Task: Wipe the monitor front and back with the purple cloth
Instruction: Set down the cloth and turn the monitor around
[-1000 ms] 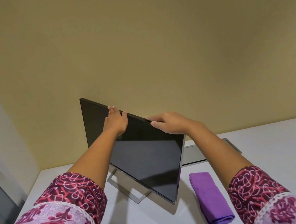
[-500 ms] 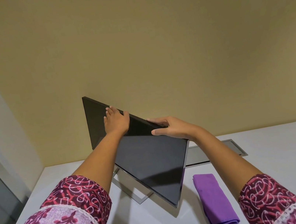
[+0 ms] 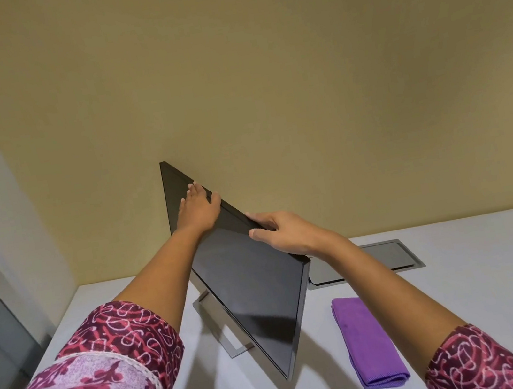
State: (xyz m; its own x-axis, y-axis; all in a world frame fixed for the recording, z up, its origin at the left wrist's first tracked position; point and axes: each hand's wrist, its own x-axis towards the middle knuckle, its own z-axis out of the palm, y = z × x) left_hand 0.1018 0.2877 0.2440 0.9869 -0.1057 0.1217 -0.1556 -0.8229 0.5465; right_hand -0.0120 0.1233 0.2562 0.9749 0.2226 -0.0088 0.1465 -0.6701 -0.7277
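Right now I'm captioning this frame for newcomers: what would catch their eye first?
The dark monitor stands angled at centre, its top edge gripped by the left hand and the right hand. Beside it, to the right, the folded purple cloth lies untouched on the white table.

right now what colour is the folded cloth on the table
Purple, a plain solid shade; the cloth shows best in the head view.

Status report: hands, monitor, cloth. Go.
Left hand and right hand both grip monitor top edge. Purple cloth folded on table, untouched, right of monitor. Nothing in the way.
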